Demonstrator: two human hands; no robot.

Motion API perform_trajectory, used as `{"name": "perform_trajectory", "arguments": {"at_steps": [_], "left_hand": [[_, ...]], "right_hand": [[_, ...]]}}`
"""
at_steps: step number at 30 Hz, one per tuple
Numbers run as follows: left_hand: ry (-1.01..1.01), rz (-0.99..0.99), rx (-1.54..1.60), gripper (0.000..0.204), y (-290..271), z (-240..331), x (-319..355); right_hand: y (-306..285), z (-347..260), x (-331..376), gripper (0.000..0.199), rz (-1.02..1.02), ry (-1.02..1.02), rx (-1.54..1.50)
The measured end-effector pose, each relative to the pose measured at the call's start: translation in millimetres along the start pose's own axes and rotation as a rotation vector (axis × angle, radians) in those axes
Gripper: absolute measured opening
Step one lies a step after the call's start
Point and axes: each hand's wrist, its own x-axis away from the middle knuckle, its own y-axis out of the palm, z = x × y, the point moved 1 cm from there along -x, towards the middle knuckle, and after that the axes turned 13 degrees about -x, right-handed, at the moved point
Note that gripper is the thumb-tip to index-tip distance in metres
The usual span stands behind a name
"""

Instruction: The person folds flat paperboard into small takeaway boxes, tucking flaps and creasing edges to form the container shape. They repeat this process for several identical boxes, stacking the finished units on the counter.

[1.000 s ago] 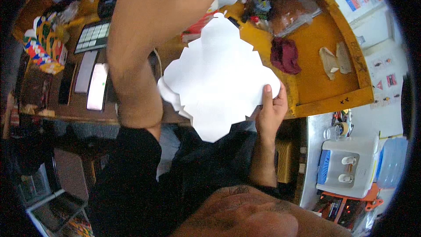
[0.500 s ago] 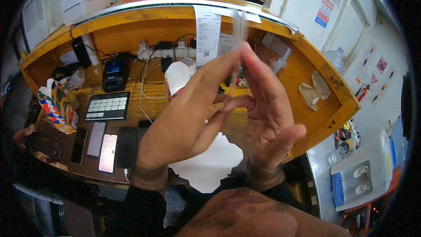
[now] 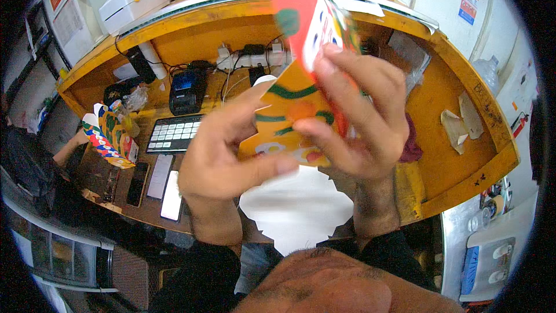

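Nearest you, a white notched sheet [image 3: 295, 206] is partly hidden by your head. Above it, your left hand [image 3: 217, 159], fingertips hidden, and right hand [image 3: 368, 119] are clamped on a motion-blurred carton [image 3: 284, 110], raised between them: orange with green bands, its red panel cut off at the top.

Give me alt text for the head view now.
A person's right hand grips a colourful, partly folded carton, left hand at its edge, above a white card cut-out. Further left: another patterned carton, a tablet and phones.
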Motion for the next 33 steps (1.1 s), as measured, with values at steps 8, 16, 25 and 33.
{"name": "perform_trajectory", "arguments": {"at_steps": [8,16,25,33], "left_hand": [[-0.076,0.268,-0.137,0.062,18,-2,-17],[-0.054,0.25,-0.11,0.048,25,2,-11],[-0.098,0.3,-0.573,0.025,18,-5,-11],[-0.184,0.411,-0.26,0.051,18,-9,-19]], "right_hand": [[-2,20,7,0.066,0.014,-0.042,0.052],[-7,32,7,0.063,-0.068,0.006,-0.085],[-4,38,11,0.039,-0.054,0.067,-0.242],[6,17,9,0.029,0.04,0.318,-0.403]]}}
